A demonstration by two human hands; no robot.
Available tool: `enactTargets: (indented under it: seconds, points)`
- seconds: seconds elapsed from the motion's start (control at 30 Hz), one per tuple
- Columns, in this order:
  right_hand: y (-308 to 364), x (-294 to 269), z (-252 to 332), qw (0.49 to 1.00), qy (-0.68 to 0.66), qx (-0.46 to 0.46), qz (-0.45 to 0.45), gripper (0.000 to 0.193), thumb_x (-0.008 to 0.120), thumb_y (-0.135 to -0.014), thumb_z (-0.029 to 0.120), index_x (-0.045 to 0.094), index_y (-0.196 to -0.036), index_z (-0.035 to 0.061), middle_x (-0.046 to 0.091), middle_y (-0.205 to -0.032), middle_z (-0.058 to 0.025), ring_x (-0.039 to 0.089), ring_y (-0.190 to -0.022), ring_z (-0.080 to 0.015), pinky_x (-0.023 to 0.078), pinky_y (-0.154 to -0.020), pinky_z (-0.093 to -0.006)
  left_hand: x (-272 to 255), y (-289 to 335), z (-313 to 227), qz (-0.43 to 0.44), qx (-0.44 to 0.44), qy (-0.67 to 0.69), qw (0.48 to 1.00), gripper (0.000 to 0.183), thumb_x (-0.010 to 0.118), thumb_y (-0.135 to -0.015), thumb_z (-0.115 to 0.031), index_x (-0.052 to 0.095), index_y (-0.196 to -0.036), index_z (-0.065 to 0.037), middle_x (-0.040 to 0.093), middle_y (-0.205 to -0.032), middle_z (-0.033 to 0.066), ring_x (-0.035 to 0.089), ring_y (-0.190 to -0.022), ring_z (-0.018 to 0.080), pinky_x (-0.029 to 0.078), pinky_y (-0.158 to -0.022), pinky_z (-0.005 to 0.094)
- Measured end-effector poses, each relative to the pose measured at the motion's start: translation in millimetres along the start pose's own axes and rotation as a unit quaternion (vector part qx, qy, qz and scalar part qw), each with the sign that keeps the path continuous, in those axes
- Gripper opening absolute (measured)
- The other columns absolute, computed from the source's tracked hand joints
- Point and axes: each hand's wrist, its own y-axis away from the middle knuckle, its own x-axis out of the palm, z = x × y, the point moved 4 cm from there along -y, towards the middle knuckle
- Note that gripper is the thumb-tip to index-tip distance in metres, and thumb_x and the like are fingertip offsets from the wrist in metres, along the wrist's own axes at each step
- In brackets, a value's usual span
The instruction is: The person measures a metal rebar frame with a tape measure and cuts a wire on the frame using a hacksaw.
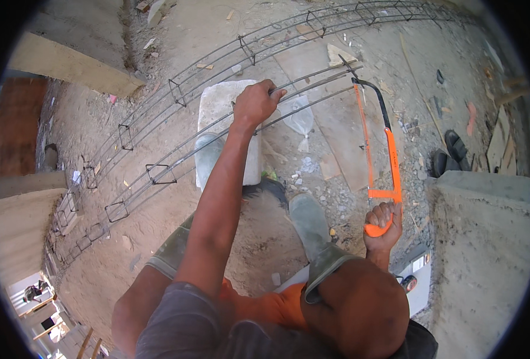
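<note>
My left hand [256, 103] is closed around the steel bars at the near end of a rebar cage [160, 173], above a pale dusty block [247, 170]. In my right hand [383, 226] is the orange handle of a hacksaw [395, 161] with an orange and black frame. The saw stands away from me, its orange blade on the left side. Its far end is by the free tips of the bars; whether the blade touches them I cannot tell. Green rubber boots [310, 221] are on my feet beside the block.
A second long rebar cage [247, 49] curves across the ground beyond. A clear plastic bag [301, 116] and rubble lie near the block. Dark sandals [453, 149] rest at the right, by a concrete ledge [486, 239]. A concrete beam [73, 63] juts in at the upper left.
</note>
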Motion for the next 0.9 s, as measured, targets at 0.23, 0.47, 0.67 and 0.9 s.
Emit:
enactTargets:
  seconds: [0.23, 0.47, 0.67, 0.9]
  points:
    - [-53, -18, 12, 0.969, 0.173, -0.174, -0.032, 0.03, 0.052, -0.105, 0.031, 0.049, -0.084, 0.0099, 0.043, -0.065, 0.0005, 0.041, -0.051, -0.012, 0.038, -0.051, -0.0292, 1, -6, 5, -0.063, -0.029, -0.008, 0.998, 0.04, 0.069, -0.088, -0.047, 0.074, -0.098, -0.009, 0.074, -0.09, 0.0154, 0.07, -0.087, 0.0364, 0.053, -0.076, 0.0441]
    - [14, 38, 57, 0.773, 0.568, -0.279, 0.041, 0.024, 0.062, -0.1, 0.023, 0.057, -0.092, 0.0013, 0.054, -0.073, -0.0047, 0.052, -0.061, -0.0118, 0.043, -0.056, -0.0266, 2, -10, 10, -0.036, -0.085, -0.042, 0.995, 0.042, 0.065, -0.089, -0.051, 0.075, -0.101, -0.012, 0.074, -0.094, 0.0138, 0.069, -0.093, 0.0351, 0.053, -0.079, 0.0463]
    - [5, 118, -4, 0.772, 0.582, -0.211, 0.147, 0.028, 0.06, -0.102, 0.025, 0.06, -0.089, -0.0004, 0.055, -0.067, -0.0024, 0.052, -0.059, -0.0091, 0.04, -0.053, -0.0248, 13, -6, -2, -0.075, -0.003, -0.029, 0.997, 0.037, 0.062, -0.092, -0.045, 0.075, -0.103, -0.012, 0.073, -0.097, 0.0156, 0.068, -0.094, 0.036, 0.052, -0.081, 0.0469]
    - [-19, 134, -67, 0.627, 0.711, -0.238, 0.213, 0.027, 0.06, -0.101, 0.023, 0.067, -0.097, -0.0025, 0.055, -0.06, -0.0039, 0.049, -0.053, -0.0097, 0.039, -0.05, -0.0281, 10, -4, -3, -0.087, -0.038, -0.055, 0.994, 0.037, 0.055, -0.095, -0.044, 0.073, -0.101, -0.013, 0.073, -0.094, 0.0163, 0.069, -0.092, 0.0369, 0.052, -0.08, 0.0485]
